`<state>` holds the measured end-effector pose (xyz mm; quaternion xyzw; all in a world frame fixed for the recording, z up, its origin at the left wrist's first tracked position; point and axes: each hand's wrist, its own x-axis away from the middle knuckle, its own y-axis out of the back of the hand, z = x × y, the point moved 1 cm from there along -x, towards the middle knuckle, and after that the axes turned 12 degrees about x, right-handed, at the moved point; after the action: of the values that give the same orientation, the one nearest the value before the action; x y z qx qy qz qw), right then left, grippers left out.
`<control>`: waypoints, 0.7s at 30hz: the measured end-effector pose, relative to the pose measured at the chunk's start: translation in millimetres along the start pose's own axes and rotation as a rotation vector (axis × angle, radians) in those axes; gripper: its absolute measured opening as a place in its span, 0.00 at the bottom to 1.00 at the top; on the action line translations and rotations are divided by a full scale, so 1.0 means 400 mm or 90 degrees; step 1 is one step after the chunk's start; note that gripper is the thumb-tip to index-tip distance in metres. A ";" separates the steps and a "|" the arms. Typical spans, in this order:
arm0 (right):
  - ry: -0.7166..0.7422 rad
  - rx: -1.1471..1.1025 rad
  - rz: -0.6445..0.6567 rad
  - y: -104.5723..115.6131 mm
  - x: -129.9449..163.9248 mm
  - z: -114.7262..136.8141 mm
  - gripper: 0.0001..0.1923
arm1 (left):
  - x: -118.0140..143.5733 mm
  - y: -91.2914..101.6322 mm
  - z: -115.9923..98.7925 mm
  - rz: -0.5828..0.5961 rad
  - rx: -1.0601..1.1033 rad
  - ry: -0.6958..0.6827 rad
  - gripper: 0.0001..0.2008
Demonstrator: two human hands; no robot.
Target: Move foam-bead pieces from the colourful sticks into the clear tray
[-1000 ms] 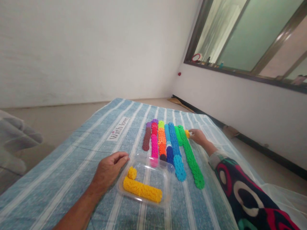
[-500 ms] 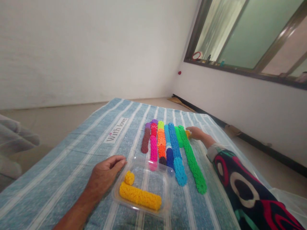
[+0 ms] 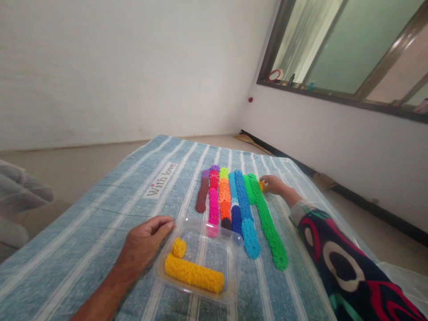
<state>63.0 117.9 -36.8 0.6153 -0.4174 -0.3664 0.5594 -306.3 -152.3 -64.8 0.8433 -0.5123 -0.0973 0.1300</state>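
A clear plastic box sits near me, holding a roll of stacked yellow plastic pieces and a smaller yellow clump. My left hand is closed at the box's far left corner, thumb and forefinger at its rim. Farther off, my right hand reaches past the rows and pinches a yellow piece at the table surface, partly hidden by the fingers. Just left of it runs a long green row of interlocking discs. Blue, orange, pink and brown rows lie beside it.
A blue-and-white striped cloth covers the table, with a "With love" label on its left part. Pale fabric hangs at the far left. Beyond the table are white walls and a window with small items on its sill.
The box and my left hand appear slightly farther left. My right hand stays at the yellow piece, with its fingers shifted a little.
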 end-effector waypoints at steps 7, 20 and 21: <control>0.003 0.002 -0.023 -0.012 0.008 -0.007 0.18 | 0.002 0.000 -0.001 -0.007 -0.005 -0.004 0.16; 0.015 -0.004 -0.043 -0.015 0.000 -0.014 0.14 | 0.003 -0.002 -0.008 0.003 0.002 -0.002 0.16; 0.014 -0.005 -0.045 -0.016 0.000 -0.014 0.14 | 0.003 -0.002 -0.007 0.002 0.003 -0.002 0.16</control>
<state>68.8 120.3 -42.4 0.6315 -0.3878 -0.3807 0.5531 -304.2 -152.6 -62.4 0.8425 -0.5144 -0.0971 0.1272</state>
